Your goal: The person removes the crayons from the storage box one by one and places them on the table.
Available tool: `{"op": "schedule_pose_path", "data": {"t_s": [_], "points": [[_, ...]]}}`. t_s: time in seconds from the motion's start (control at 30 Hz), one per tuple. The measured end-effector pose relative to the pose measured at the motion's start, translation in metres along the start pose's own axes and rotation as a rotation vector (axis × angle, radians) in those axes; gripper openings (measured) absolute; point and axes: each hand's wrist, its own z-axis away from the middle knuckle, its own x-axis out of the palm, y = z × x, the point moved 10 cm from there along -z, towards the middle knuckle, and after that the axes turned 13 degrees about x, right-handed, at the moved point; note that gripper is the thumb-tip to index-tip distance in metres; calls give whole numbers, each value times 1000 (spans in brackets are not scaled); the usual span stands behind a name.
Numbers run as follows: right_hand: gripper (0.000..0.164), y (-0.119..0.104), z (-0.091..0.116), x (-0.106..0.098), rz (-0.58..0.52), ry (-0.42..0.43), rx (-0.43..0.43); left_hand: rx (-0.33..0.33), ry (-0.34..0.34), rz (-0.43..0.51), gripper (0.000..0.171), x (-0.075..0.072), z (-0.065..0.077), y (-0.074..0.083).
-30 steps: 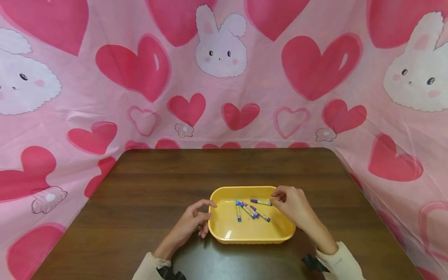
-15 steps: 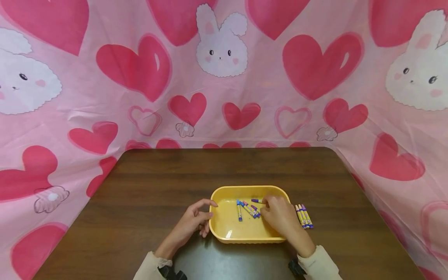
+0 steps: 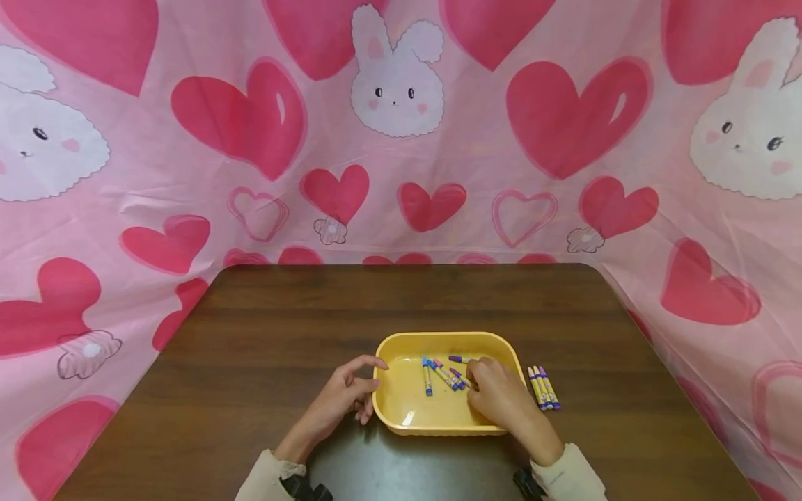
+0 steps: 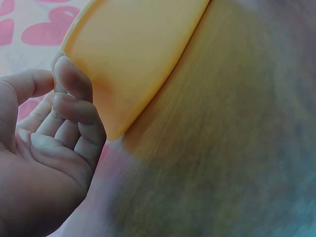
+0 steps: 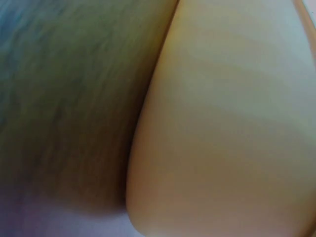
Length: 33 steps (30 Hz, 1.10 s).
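Observation:
In the head view a yellow plastic tray (image 3: 432, 428) holds several short crayons with yellow printed wrappers; a blue one (image 3: 428, 379) lies apart on the left. My left hand (image 3: 341, 400) holds the tray's left rim between index finger and thumb; the left wrist view shows its curled fingers (image 4: 74, 81) against the tray wall (image 4: 133, 49). Reaching inside from the right, my right hand (image 3: 501, 396) curls its fingers onto a purple-tipped crayon (image 3: 460, 377) and covers that crayon's lower end. Its fingertips are hidden. The right wrist view shows the tray's side (image 5: 222, 123), no hand.
Three crayons (image 3: 544, 388) lie side by side on the table just right of the tray. The brown wooden table (image 3: 301, 313) reaches back to a pink cloth (image 3: 476, 153) printed with hearts and rabbits, which hangs behind and at both sides.
My right hand has moved left from the tray's right rim to the crayons inside, uncovering the three on the table, then shifted slightly down. My left hand stays at the left rim.

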Motion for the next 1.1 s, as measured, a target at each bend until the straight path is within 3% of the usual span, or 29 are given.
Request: {"op": "schedule_pose_path", "data": {"t_s": [0.87, 1.1], "points": [[35, -1, 1, -4, -30, 29, 11, -4, 1, -4, 40, 0, 1, 1], [24, -3, 1, -12, -85, 89, -22, -8, 4, -7, 38, 0, 0, 0]]}}
